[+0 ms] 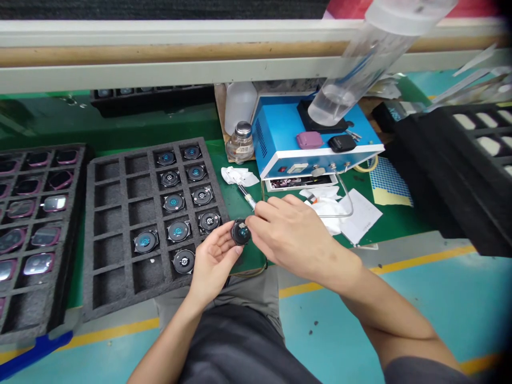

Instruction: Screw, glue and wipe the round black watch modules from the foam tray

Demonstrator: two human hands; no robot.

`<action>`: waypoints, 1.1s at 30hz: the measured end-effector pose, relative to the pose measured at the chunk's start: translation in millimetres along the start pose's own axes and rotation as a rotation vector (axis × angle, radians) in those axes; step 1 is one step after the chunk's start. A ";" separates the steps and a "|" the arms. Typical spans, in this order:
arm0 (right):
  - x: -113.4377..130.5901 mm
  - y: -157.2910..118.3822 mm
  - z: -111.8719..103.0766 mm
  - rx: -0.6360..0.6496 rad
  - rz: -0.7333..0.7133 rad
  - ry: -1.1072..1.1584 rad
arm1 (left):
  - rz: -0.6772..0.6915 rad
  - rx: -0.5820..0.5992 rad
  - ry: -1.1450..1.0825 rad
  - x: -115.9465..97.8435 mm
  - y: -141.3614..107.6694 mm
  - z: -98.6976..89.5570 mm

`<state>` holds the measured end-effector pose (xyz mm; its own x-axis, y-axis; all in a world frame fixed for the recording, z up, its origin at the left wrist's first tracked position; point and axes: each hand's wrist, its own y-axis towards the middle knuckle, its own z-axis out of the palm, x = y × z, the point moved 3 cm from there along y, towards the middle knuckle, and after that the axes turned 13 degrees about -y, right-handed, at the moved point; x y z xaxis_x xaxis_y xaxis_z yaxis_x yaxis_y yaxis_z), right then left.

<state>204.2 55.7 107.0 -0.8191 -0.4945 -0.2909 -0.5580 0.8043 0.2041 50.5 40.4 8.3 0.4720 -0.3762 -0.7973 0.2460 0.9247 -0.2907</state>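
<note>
Between the fingertips of my left hand (216, 258) is a round black watch body (241, 232), its dark face turned up with a bluish mark. The closed fingers of my right hand (286, 232) meet the watch's right edge; what they pinch, if anything, is too small to name. A pen-like tool (246, 196) lies just beyond my right knuckles, beside a crumpled white tissue (240, 176). Left of my hands, a grey foam tray (108, 221) holds several similar round watches (178, 231) in its right-hand compartments.
Another foam tray (30, 306) with purple-edged square watches stands far left. Behind my hands are a glass bottle (240, 141) and a blue machine (276, 125) bearing a tilted clear tube (348, 80). A white paper (362, 216) and dark trays (448, 176) lie to the right.
</note>
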 end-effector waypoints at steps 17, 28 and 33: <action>0.3 -1.4 0.7 0.004 0.001 0.004 | -0.002 -0.004 0.021 -1.2 -0.2 0.4; 0.1 -0.8 -0.4 -0.007 0.000 -0.006 | -0.003 0.004 0.006 0.8 0.0 -0.3; 0.4 -0.6 -0.4 0.005 -0.001 -0.003 | -0.002 0.008 -0.003 0.3 -0.6 -0.4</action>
<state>204.2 55.0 107.1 -0.8182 -0.4941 -0.2939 -0.5580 0.8056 0.1991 50.1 39.8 8.1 0.4741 -0.3786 -0.7949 0.2536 0.9233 -0.2885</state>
